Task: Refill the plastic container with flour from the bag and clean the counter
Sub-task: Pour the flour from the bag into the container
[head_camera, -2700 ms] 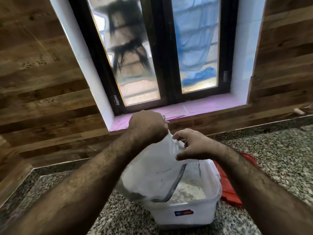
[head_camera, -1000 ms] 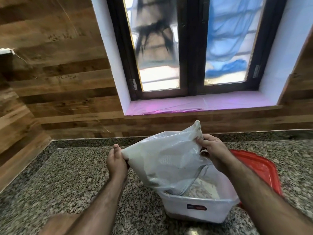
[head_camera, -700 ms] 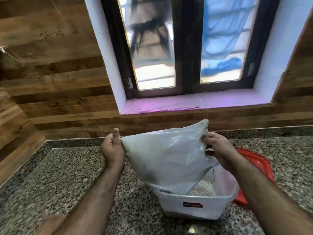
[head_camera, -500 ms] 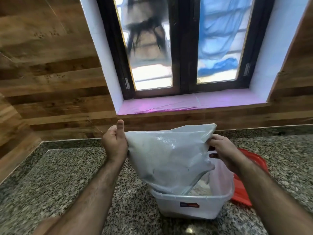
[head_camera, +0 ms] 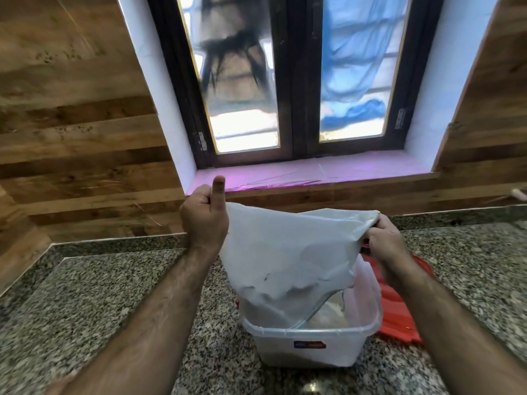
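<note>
A limp white flour bag (head_camera: 288,252) hangs upside down, its mouth drooping into a clear plastic container (head_camera: 309,347) on the granite counter (head_camera: 94,303). My left hand (head_camera: 204,216) grips the bag's left upper corner, thumb sticking up. At the right upper corner, my right hand (head_camera: 383,240) pinches the bag. White flour (head_camera: 328,317) lies inside the container, partly hidden by the bag.
A red lid (head_camera: 396,312) lies flat on the counter right behind and to the right of the container. A wood-panelled wall and a window with a pink sill (head_camera: 313,173) stand behind the counter.
Both hands have lifted the bag's corners higher and spread them apart, stretching the bag over the container. My left hand moved from low on the bag to level with the right.
</note>
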